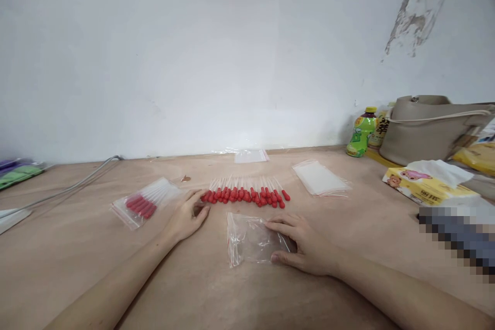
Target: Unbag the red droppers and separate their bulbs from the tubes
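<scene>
A row of droppers (242, 194) with red bulbs and thin clear stems lies across the middle of the table, stems pointing to the wall. At the row's left end rests my left hand (188, 218), fingers curved, thumb apart from the index finger. Its fingertips are at the leftmost red bulbs. Nearer to me lies a clear zip bag (251, 242), flat, with nothing visible inside. My right hand (303, 245) lies on that bag's right side, thumb and fingers spread. Left of my left hand is a filled zip bag (145, 201) with several red droppers in it.
A stack of zip bags (320, 179) lies right of the row; another bag (251, 156) is by the wall. Rightward stand a green bottle (361, 133), a beige handbag (421, 129) and a yellow tissue pack (433, 183). A grey cable (77, 185) crosses the left side.
</scene>
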The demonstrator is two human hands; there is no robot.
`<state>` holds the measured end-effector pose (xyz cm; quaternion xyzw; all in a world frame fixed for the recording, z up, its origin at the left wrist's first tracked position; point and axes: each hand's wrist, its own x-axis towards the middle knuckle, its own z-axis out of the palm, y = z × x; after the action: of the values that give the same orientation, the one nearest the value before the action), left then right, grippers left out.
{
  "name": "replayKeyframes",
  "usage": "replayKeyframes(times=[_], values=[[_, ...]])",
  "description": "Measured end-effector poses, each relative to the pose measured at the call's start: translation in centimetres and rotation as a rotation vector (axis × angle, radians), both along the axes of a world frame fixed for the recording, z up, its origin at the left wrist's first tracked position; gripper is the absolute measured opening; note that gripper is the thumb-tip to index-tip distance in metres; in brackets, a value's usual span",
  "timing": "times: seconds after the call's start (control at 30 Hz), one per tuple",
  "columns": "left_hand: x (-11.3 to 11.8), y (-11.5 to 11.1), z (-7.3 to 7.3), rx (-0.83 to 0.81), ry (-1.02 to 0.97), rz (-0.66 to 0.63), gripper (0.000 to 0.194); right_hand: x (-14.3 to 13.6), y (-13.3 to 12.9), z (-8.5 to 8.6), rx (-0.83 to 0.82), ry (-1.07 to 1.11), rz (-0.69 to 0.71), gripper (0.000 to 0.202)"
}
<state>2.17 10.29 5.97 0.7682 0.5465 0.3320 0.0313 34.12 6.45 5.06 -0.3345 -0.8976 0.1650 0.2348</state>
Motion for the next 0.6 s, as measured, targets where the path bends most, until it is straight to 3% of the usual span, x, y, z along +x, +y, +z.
replayKeyframes(times=[0.1, 0.43, 0.6], values=[[0.0, -0.2, -0.1, -0.073, -0.019, 0.010, 0.040, 0.0, 0.0, 0.0, 0.009, 0.005, 0.003, 0.057], [-0.4, 0.2, -1.1, -0.079, -0.045, 0.080, 0.044, 0.0, 0.1, -0.1, 0.014, 0.000, 0.002, 0.057], [-0.2, -0.6, -0.2, 0.068, 0.049, 0.092, 0.040, 0.1, 0.1, -0.1, 0.009, -0.016, -0.001, 0.058]])
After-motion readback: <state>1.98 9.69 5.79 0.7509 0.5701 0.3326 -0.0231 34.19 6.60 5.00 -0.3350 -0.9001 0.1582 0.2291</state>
